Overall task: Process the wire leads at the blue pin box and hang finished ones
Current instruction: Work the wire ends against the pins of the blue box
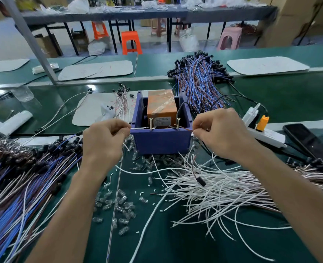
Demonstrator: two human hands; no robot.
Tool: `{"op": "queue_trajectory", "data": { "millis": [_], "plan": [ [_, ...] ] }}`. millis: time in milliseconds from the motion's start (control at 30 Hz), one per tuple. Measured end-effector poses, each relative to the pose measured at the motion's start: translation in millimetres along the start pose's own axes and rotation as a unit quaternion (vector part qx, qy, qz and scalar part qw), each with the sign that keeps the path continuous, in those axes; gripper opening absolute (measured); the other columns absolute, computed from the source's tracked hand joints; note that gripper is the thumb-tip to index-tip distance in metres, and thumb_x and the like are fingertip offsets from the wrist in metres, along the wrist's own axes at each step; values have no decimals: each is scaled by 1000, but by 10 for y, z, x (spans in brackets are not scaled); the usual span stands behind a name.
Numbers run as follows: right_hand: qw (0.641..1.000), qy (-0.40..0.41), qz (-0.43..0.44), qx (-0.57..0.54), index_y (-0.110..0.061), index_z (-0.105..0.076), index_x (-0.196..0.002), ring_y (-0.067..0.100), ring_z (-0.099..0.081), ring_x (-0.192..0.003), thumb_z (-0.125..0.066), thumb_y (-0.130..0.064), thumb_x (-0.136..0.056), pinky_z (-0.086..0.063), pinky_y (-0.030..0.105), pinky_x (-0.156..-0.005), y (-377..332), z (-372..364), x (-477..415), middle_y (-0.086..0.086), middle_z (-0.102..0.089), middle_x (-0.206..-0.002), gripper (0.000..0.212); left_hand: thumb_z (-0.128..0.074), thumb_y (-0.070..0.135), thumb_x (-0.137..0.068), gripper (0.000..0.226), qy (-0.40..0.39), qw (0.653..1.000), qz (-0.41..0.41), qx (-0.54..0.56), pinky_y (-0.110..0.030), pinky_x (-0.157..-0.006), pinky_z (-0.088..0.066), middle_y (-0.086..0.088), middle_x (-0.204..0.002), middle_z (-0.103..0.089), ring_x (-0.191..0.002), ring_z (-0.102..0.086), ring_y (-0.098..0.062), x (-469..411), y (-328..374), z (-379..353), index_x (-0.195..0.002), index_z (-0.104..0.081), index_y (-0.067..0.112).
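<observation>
The blue pin box (161,142) stands mid-table with an orange block (162,106) inside and two upright brass pins (150,123) on its front rim. My left hand (104,138) pinches a white lead end (139,128) that reaches the left pin. My right hand (218,132) pinches a brown lead end (183,128) at the right pin (178,122). A brown lead with a black connector (200,181) hangs below my right hand.
Blue and brown leads with black caps (24,177) pile at the left, white leads (223,190) at the right, another blue-brown bundle (198,82) behind the box. Clear small caps (119,202) litter the green mat. A power strip (265,133) and a phone (309,143) lie right.
</observation>
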State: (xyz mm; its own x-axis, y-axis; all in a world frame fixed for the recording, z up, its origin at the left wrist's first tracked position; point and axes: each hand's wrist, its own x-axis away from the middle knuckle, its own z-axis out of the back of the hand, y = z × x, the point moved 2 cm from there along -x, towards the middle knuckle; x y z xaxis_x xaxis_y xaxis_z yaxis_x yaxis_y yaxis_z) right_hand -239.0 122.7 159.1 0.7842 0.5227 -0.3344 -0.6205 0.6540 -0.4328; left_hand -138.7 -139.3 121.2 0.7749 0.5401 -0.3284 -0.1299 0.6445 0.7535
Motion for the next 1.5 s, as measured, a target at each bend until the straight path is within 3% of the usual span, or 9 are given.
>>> {"op": "queue_trajectory", "data": {
  "millis": [200,600,800,1100,1167,1200,1267,1367,1500],
  "plan": [
    [993,13,48,110,-28,-73,-76,9,-49,-70,-75,-25,-88,-32,37,-100,36,-36,-4,-16,-63,-66,13,-82,19,-86,31,-11,1000,2,28,-24,-72,-58,27,-70,-72,-67,-71,1,-62,-13,-82,-72,-72,45],
    [990,20,27,138,-28,-75,-75,12,-52,-61,-72,-26,-88,-31,37,-100,77,-51,-67,-16,-64,-64,14,-83,22,-87,32,4,1000,-8,22,-8,-64,-49,36,-73,-69,-67,-68,9,-61,33,-110,-73,-70,48],
    [991,3,26,128,-27,-73,-69,15,-58,-68,-73,-28,-86,-32,36,-100,114,-82,-98,-15,-68,-64,18,-83,21,-86,32,5,999,-10,31,-14,-66,-52,35,-72,-69,-65,-68,9,-52,49,-91,-73,-70,47],
    [994,21,-13,107,-29,-80,-75,17,-57,-81,-75,-27,-88,-39,32,-98,105,-47,-114,-16,-72,-70,13,-84,21,-85,29,7,999,6,34,1,-60,-44,35,-71,-69,-65,-66,12,-47,61,-96,-74,-73,45],
    [999,10,-16,41,-31,-79,-70,4,-64,-67,-82,-24,-81,-48,17,-89,131,50,8,-23,-67,-60,14,-84,23,-85,25,7,999,15,40,0,-59,-44,31,-70,-70,-64,-67,10,-34,71,-66,-75,-74,43],
    [1000,10,-22,9,-35,-77,-67,-3,-65,-64,-85,-23,-78,-46,5,-75,152,115,96,-25,-65,-57,18,-84,22,-84,24,9,999,17,45,-1,-61,-45,29,-70,-71,-64,-67,9,-20,72,-40,-75,-75,42],
    [998,3,-36,-45,-40,-72,-62,-11,-63,-60,-87,-19,-75,-39,-1,-57,174,237,282,-29,-65,-58,28,-84,16,-83,21,6,995,31,91,-12,-64,-54,18,-72,-76,-62,-69,2,22,47,29,-76,-78,36],
    [995,-10,-61,-79,-37,-77,-66,-8,-65,-59,-90,-18,-74,-42,2,-56,174,418,460,-25,-69,-61,25,-80,5,-84,16,-51,969,86,227,-20,-62,-56,-6,-78,-79,-59,-67,-12,118,84,105,-87,-81,21],
    [994,-24,-89,-61,-37,-81,-75,-11,-66,-59,-92,-24,-70,-41,-1,-57,168,762,507,-27,-69,-62,18,-75,6,-90,13,-78,962,106,241,-12,-56,-52,-4,-80,-80,-67,-75,-12,198,172,116,-94,-79,18]
  ]
}}
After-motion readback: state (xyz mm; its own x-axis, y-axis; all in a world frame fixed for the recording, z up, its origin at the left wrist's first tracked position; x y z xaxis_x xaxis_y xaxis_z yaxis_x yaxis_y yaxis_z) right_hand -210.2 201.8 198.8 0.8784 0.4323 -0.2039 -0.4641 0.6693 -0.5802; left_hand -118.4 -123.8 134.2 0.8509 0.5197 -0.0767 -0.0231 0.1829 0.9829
